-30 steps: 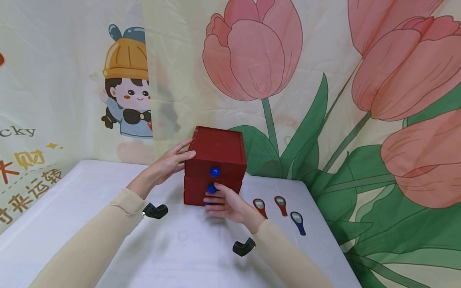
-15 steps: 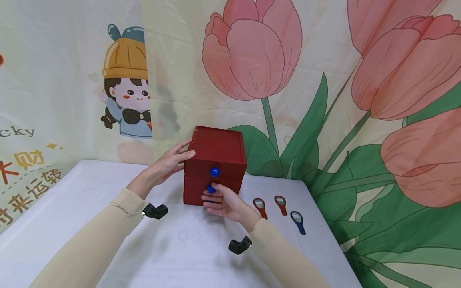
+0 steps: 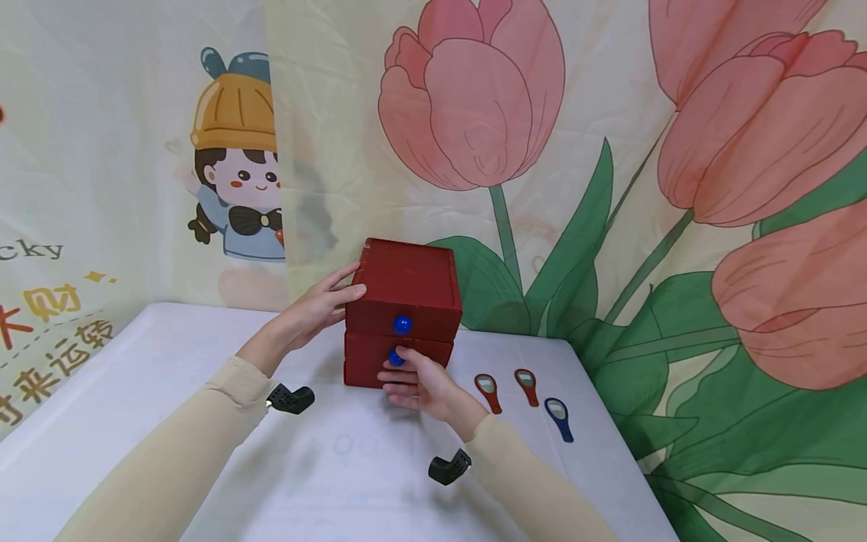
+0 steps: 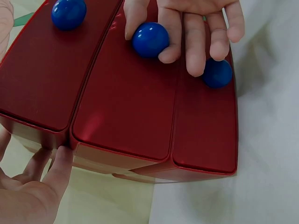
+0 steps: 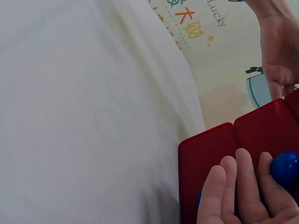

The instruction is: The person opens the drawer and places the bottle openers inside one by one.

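Observation:
A red box [image 3: 409,275] with three stacked drawers stands on the white table, each drawer front bearing a round blue knob. In the left wrist view, the thumb and index finger of my right hand [image 3: 433,384] pinch the middle knob [image 4: 149,39] from either side. The other right fingers extend past it, overlapping the bottom knob [image 4: 217,73]. The top knob [image 3: 403,324] is untouched. My left hand [image 3: 314,309] rests against the box's left side with fingers spread, the thumb at the upper front edge.
Right of the box, two red magnifier-shaped pieces [image 3: 525,388] and a blue one [image 3: 559,420] lie on the white tablecloth [image 3: 325,467]. Behind the table hangs a printed backdrop [image 3: 339,150] with tulips and a cartoon figure.
My right hand has shifted slightly left, its thumb moving onto the middle knob. The left hand keeps its place on the box.

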### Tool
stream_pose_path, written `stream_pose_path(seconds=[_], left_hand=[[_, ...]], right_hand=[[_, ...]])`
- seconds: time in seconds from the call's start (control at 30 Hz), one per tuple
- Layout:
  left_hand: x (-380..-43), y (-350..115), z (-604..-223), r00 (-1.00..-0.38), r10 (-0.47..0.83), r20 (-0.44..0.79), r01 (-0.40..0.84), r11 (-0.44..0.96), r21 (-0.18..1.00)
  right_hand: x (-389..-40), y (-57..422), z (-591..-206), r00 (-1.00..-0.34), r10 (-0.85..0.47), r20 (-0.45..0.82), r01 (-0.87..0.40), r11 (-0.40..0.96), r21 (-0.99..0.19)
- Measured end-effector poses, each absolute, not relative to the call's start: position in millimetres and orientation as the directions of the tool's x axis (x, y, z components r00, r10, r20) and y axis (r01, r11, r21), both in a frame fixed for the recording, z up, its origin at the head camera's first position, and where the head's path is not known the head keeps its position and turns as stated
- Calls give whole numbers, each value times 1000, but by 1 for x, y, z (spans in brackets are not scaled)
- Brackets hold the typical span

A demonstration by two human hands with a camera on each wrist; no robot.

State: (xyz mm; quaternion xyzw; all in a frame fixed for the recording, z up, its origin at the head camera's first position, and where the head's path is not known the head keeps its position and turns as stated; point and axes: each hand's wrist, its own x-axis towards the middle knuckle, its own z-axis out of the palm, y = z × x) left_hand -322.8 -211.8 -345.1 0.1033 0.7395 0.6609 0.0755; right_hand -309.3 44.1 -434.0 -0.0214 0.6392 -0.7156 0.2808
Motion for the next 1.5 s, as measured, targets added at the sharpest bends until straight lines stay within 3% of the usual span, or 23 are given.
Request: stream_pose_path(seconds=[1.5], left_hand=[[-323, -213, -348, -967, 253, 23, 50, 100, 994]], right_hand=[[-272, 56, -436, -799, -505, -327, 373, 11, -928]])
